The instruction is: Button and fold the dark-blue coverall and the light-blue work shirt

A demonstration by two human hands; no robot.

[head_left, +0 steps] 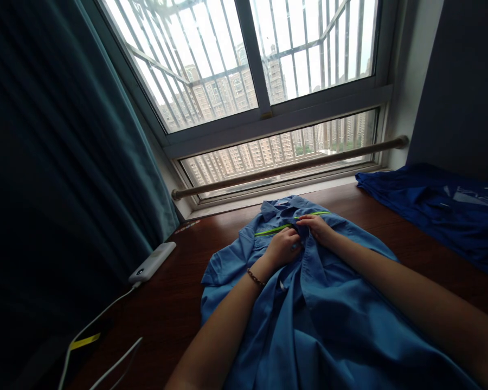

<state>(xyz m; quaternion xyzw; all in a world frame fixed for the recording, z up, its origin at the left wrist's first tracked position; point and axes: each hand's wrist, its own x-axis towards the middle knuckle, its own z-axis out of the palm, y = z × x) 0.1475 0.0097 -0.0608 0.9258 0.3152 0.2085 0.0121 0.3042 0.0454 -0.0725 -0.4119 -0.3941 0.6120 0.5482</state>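
Observation:
A blue work shirt [325, 303] with a collar and a yellow-green stripe across the chest lies spread on the dark wooden surface, collar toward the window. My left hand [283, 246], with a braided bracelet on its wrist, is closed at the front placket just below the stripe. At the other side of the front opening, my right hand [315, 226] pinches the placket edge near the stripe. Both hands are close together at the chest. Their fingertips are partly hidden, and any button between them is too small to make out.
A white power bank [152, 262] with a white cable [101, 319] lies at the left by a dark teal curtain [117, 135]. Darker blue folded fabric [439, 211] rests at the right. A rail [293, 169] crosses the barred window behind the wooden surface [174, 303].

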